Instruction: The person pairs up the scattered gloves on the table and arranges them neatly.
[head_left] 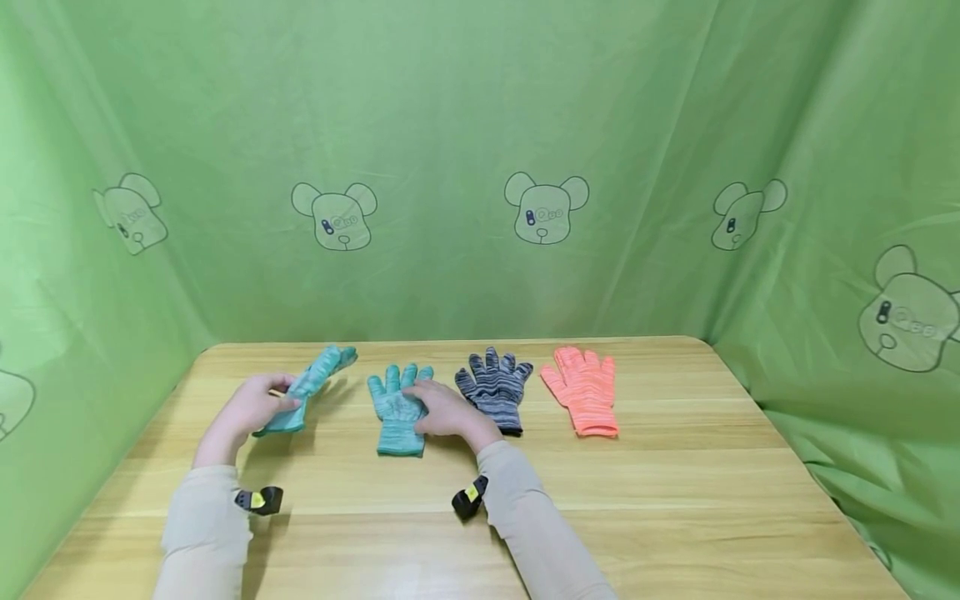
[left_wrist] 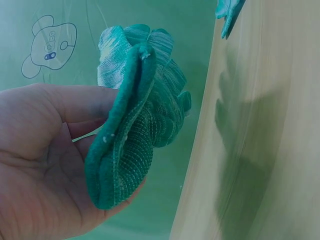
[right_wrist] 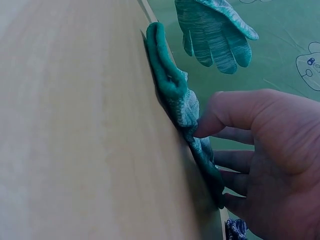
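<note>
On the left side of the head view, my left hand [head_left: 252, 407] pinches a teal knit glove [head_left: 317, 375] near its cuff, raised off the table with its fingers pointing away. The cuff opening of this glove [left_wrist: 119, 145] faces the camera in the left wrist view. A second teal glove [head_left: 396, 410] lies palm area flat on the table, cuff toward me. My right hand [head_left: 450, 410] reaches over its right side, thumb [right_wrist: 212, 117] at the glove and fingers loosely bent. Whether those fingers press the fabric is hard to tell.
Right of the teal gloves lie a dark grey-striped glove [head_left: 495, 390] and an orange-pink glove [head_left: 583, 392], both on the wooden table [head_left: 660, 508]. Green curtains [head_left: 450, 100] with bear-head prints surround the table at the back and sides.
</note>
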